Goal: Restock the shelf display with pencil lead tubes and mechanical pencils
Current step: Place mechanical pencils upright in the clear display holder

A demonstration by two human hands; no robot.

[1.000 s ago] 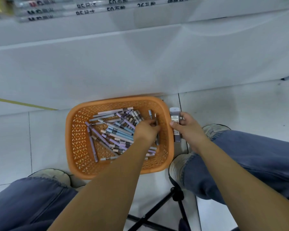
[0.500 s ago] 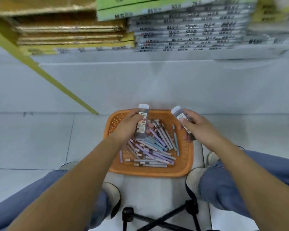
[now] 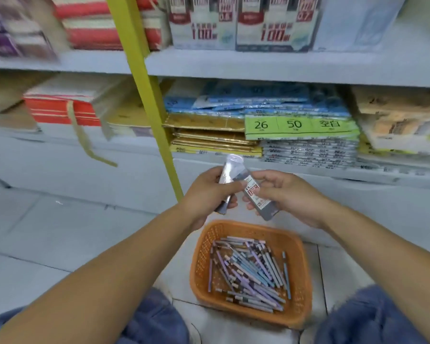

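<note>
My left hand (image 3: 205, 194) grips one grey lead tube (image 3: 230, 170) by its lower half, its white cap pointing up. My right hand (image 3: 283, 194) holds a second lead tube (image 3: 256, 194) with a red and white label, tilted so its cap end meets the first tube. Both hands are raised in front of the lower shelf. Below them on the floor sits an orange basket (image 3: 204, 247) holding several mechanical pencils (image 3: 248, 271) in purple, blue and grey. Boxes of lead (image 3: 274, 23) marked 100 stand on the upper shelf.
A yellow upright post (image 3: 144, 95) runs down the shelving just left of my hands. The lower shelf holds stacked paper packs (image 3: 301, 125), gold packs and red boxes (image 3: 62, 110). My knees in blue jeans (image 3: 372, 319) flank the basket on the tiled floor.
My left hand took a lead tube out of the basket. Both hands rose with their tubes and came together, and my view lifted from the basket to the shelves.
</note>
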